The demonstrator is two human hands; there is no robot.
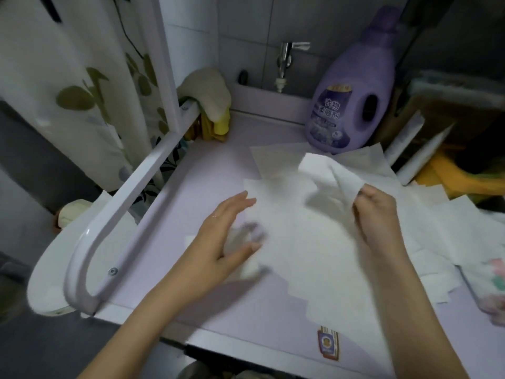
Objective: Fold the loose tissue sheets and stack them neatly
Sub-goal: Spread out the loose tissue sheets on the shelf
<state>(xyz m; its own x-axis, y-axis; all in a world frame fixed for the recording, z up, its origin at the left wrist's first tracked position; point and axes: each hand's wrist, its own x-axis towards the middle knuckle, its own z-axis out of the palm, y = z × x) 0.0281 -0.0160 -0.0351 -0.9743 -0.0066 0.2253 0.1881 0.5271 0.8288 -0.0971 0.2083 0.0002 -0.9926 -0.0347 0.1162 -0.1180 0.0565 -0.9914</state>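
Observation:
Several loose white tissue sheets (314,250) lie overlapping on the pale purple top (207,170). My right hand (374,212) pinches the near corner of one sheet (325,170), which is lifted and folded over toward the far side. My left hand (226,233) lies with straight fingers on the left edge of the sheets, its thumb near a small folded piece (250,268). More sheets (464,231) spread out to the right.
A purple detergent bottle (355,97) stands at the back, with a tap (284,64) on the tiled wall behind. A white metal rail (123,198) borders the left side, with cloths (210,97) draped at its far end. A patterned packet (492,288) lies at the right edge.

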